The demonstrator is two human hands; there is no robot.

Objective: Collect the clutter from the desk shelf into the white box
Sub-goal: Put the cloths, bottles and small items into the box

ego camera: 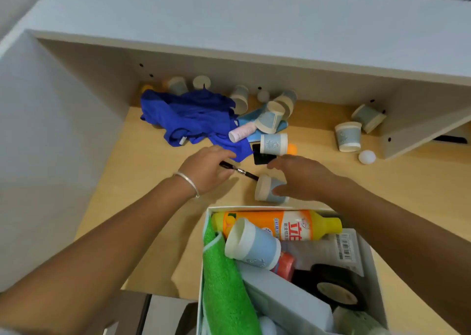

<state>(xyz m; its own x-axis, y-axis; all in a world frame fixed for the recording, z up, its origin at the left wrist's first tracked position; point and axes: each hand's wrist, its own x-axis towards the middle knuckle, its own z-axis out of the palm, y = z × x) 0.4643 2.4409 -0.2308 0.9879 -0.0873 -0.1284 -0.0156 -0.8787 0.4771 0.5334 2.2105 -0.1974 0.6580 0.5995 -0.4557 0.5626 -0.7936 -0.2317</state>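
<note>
The white box [370, 255] stands at the desk's near edge, holding an orange bottle [277, 224], a green cloth [224, 278], a blue paper cup [251, 244], black tape [336, 287] and more. My left hand [207, 167] is closed around a black pen [244, 172] lying on the wooden desk. My right hand [298, 176] grips a paper cup [265, 188] lying on its side just beyond the box. A crumpled blue cloth [193, 118] lies farther back, with several paper cups, a pink tube [240, 132] and a black card [262, 156] beside it.
A white shelf board [254, 44] overhangs the back of the desk, with white side panels left and right. Two more cups [348, 136] and a white ball [367, 156] lie at the right. An orange ball [291, 148] peeks out behind a cup.
</note>
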